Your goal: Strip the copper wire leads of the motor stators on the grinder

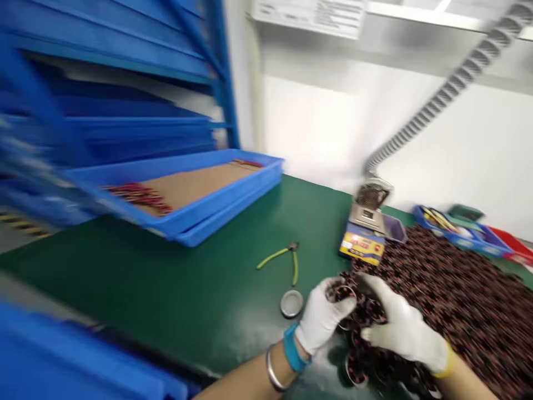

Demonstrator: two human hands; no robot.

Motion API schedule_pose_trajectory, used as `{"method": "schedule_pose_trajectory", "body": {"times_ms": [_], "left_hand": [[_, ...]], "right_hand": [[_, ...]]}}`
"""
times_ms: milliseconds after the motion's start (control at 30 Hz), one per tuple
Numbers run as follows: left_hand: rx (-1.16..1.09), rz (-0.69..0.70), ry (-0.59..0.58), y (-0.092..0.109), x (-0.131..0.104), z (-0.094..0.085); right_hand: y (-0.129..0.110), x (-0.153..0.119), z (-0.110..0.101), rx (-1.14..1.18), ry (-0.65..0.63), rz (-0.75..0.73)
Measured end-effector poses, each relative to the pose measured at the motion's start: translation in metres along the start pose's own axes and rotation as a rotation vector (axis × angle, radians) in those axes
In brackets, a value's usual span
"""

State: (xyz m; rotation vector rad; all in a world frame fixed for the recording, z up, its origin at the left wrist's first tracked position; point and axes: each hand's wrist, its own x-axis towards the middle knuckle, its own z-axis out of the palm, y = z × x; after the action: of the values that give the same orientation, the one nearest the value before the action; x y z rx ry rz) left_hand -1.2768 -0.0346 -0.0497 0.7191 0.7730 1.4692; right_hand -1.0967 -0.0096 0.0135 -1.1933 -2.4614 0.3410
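My left hand [320,316], in a white glove with a blue wristband, curls its thumb and fingers around a small dark round part with a pale rim [345,293]. To its right, my right hand [400,328], gloved with a yellow cuff, is over the near edge of the pile. Its thumb and fingers stand apart, with dark parts between and beneath them. Another dark round part with a pale rim [356,369] lies below the hands. The heaped dark reddish-brown parts [453,294] are blurred. Left of my left hand lies a small round metal dish [291,304].
Green-handled nippers [287,258] lie spread on the green table [233,283]. A blue tray [225,200] holds reddish pieces at the left. Behind the hands stands a yellow-and-blue box [362,244] beneath a metal device [368,208] with a ribbed hose [441,100]. Small bins [466,236] stand at right.
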Motion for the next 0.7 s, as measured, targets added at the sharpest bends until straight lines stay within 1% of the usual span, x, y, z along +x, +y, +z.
{"method": "schedule_pose_trajectory", "body": {"times_ms": [33,67,100,167,233,300,367,400,433,500,567,600,633,667,700], "left_hand": [[0.03,0.011,-0.018,0.0,0.0,0.001],[0.072,0.016,-0.036,0.001,-0.001,0.002],[0.114,0.017,-0.045,0.002,-0.002,0.004],[0.191,0.009,-0.055,0.004,-0.006,0.01],[0.234,-0.006,-0.074,0.005,-0.009,0.017],[0.281,-0.014,-0.099,0.004,-0.013,0.022],[0.33,-0.013,-0.141,0.004,-0.016,0.024],[0.388,0.013,-0.159,0.004,-0.017,0.024],[0.482,0.078,-0.174,0.004,-0.018,0.023],[0.74,0.317,-0.232,0.007,-0.019,0.02],[0.979,0.592,-0.362,0.013,-0.016,0.017],[1.054,0.689,-0.433,0.017,-0.015,0.017],[1.108,0.738,-0.487,0.021,-0.016,0.018],[1.16,0.737,-0.514,0.026,-0.018,0.021],[1.207,0.705,-0.513,0.032,-0.024,0.024]], "right_hand": [[-0.006,-0.009,0.008,0.046,-0.013,0.026],[-0.011,-0.014,0.016,0.097,0.007,0.026],[-0.015,-0.015,0.023,0.14,0.105,-0.001],[-0.018,-0.016,0.03,0.19,0.207,-0.035],[-0.016,-0.019,0.027,0.195,0.249,-0.094],[-0.013,-0.024,0.021,0.179,0.272,-0.199],[-0.01,-0.026,0.017,0.159,0.289,-0.295],[-0.009,-0.027,0.016,0.148,0.297,-0.319],[-0.007,-0.027,0.016,0.132,0.304,-0.322],[-0.003,-0.031,0.018,0.077,0.306,-0.29],[0.004,-0.039,0.019,-0.005,0.296,-0.239],[0.006,-0.046,0.019,-0.049,0.29,-0.217],[0.008,-0.052,0.018,-0.086,0.289,-0.208],[0.008,-0.058,0.017,-0.111,0.302,-0.206],[0.006,-0.062,0.017,-0.111,0.31,-0.204]]}}
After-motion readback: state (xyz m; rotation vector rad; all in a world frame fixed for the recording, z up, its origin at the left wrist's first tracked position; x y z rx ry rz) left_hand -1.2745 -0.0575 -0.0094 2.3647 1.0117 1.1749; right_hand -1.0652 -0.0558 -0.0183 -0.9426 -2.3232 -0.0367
